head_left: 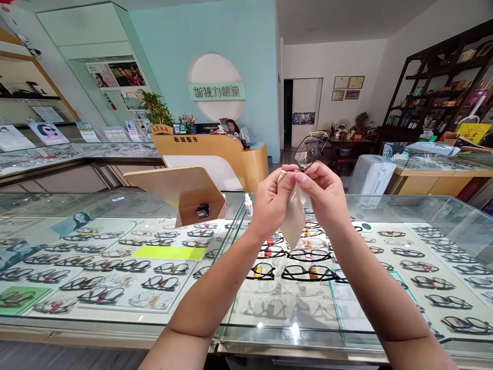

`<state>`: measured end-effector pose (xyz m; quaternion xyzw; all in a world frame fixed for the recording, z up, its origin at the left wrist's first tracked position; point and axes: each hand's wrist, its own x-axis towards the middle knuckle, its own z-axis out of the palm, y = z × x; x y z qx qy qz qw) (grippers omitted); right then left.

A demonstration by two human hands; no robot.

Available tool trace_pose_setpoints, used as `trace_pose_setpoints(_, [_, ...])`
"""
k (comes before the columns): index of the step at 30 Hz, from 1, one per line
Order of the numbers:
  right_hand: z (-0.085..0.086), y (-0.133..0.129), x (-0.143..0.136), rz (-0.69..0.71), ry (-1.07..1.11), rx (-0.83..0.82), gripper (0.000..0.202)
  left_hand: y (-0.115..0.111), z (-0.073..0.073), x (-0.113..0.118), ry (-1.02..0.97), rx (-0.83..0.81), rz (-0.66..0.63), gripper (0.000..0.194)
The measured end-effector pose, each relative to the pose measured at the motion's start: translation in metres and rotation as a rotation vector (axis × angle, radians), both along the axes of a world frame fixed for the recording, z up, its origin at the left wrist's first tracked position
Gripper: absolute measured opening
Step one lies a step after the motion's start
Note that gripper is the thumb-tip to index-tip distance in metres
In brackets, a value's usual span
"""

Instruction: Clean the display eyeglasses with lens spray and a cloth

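My left hand point(271, 205) is closed on a pale beige cloth point(294, 221), which hangs down between my two hands. Dark-framed glasses point(308, 150) are pinched in the fingers of my right hand point(325, 192), one lens tilted upward above the fingertips. The fingertips of both hands meet where cloth and frame come together, so the other lens is hidden. Both hands are raised over the glass display case point(239, 336).
Rows of eyeglasses point(308, 272) lie inside the case. On its top stand a small white spray bottle point(248, 204) and a wooden tilted board point(181, 190). Beyond are a wooden counter point(254, 159) with a person point(232, 127) behind it, and a wrapped white package point(372, 174).
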<state>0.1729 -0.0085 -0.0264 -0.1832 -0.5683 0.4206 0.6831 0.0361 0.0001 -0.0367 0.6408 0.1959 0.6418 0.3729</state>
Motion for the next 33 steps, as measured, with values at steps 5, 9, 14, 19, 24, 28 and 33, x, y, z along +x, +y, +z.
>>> trace_pose_setpoints(5, [-0.001,0.002,-0.003,0.063,0.098,0.003,0.034,-0.003,0.001,0.002,0.099,0.002,-0.060,0.050])
trace_pose_setpoints(9, [0.001,-0.002,-0.005,0.057,0.126,-0.053,0.035,-0.003,-0.003,0.005,0.079,-0.031,-0.143,0.052])
trace_pose_setpoints(14, [-0.001,-0.005,-0.007,0.089,0.089,-0.068,0.034,-0.005,-0.008,0.010,-0.043,0.002,-0.010,0.042])
trace_pose_setpoints(19, [-0.004,-0.005,-0.010,0.143,0.042,0.020,0.027,-0.004,-0.008,0.011,-0.133,0.075,0.085,0.045])
trace_pose_setpoints(24, [-0.003,-0.007,-0.011,0.228,0.116,0.081,0.022,-0.002,-0.005,0.008,-0.071,0.071,-0.062,0.049])
trace_pose_setpoints(28, [0.001,-0.008,-0.008,0.193,0.155,0.040,0.027,-0.001,-0.004,0.004,0.021,0.090,-0.257,0.038])
trace_pose_setpoints(33, [0.004,-0.010,-0.008,0.224,0.190,-0.040,0.032,-0.004,-0.007,0.006,0.078,0.102,-0.191,0.046])
